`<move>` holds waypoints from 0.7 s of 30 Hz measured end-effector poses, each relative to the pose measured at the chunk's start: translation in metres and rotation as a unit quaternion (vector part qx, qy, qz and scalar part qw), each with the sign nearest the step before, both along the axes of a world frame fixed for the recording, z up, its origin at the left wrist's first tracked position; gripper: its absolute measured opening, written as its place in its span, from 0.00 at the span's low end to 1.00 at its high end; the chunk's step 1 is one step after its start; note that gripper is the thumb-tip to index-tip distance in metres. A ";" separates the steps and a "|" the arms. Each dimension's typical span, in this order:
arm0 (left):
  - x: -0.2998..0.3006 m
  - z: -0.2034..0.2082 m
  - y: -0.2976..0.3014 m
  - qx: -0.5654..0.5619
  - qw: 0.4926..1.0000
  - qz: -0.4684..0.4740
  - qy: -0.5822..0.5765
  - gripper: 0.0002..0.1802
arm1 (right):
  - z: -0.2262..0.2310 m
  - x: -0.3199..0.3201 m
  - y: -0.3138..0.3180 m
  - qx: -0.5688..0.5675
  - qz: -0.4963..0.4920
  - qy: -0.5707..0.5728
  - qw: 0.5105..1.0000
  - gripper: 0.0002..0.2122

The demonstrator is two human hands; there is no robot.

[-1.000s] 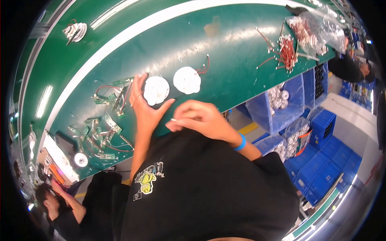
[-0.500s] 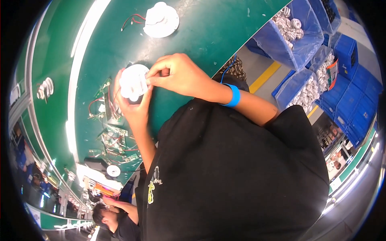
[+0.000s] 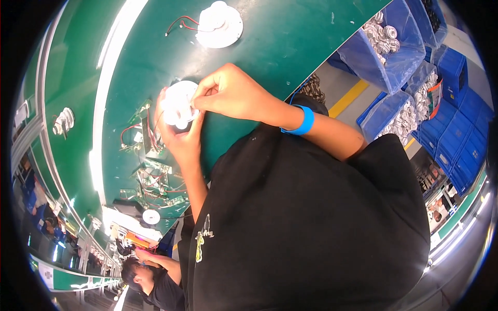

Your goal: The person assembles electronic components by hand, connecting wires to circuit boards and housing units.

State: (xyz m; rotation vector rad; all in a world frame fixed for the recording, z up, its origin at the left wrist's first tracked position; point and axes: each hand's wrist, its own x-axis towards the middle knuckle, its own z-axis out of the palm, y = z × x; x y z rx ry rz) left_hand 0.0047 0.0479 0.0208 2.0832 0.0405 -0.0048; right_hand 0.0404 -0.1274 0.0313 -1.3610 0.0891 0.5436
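Observation:
A round white plastic housing (image 3: 179,106) rests in my left hand (image 3: 179,140), whose fingers and thumb wrap round its sides above the green bench. Bright glare washes out the detail on its face. My right hand (image 3: 220,96), with a blue band at the wrist, pinches at the housing's right edge; thumb and forefinger are pressed together, and what lies between them is too small to make out. Farther off on the bench lies a second white round housing (image 3: 220,31) with red and black wires trailing from its left side.
Green circuit boards with wires (image 3: 155,179) lie left of my left forearm. A white ring-shaped spool (image 3: 151,216) sits nearer. Right of the bench edge stand blue bins (image 3: 386,57) lined with plastic, holding white parts. A co-worker (image 3: 150,280) works at lower left.
The whole view has shifted slightly, so the bench things appear a little farther right. Both hands stay on the white housing, the right one still pinching at its edge.

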 end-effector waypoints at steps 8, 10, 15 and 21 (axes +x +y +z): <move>-0.004 -0.008 -0.016 0.066 0.995 0.024 -0.070 0.42 | 0.010 0.018 -0.013 -0.074 0.073 0.004 0.995 0.08; 0.005 0.000 -0.014 0.094 0.993 -0.033 -0.071 0.43 | 0.021 0.020 -0.020 -0.049 0.073 -0.009 0.996 0.08; -0.016 0.072 0.034 0.005 0.994 -0.028 0.102 0.32 | 0.075 0.005 -0.024 -0.399 0.108 -0.261 0.872 0.17; -0.016 0.066 0.142 0.311 0.941 0.135 0.003 0.17 | 0.056 0.019 0.034 -0.365 0.233 -0.612 0.661 0.19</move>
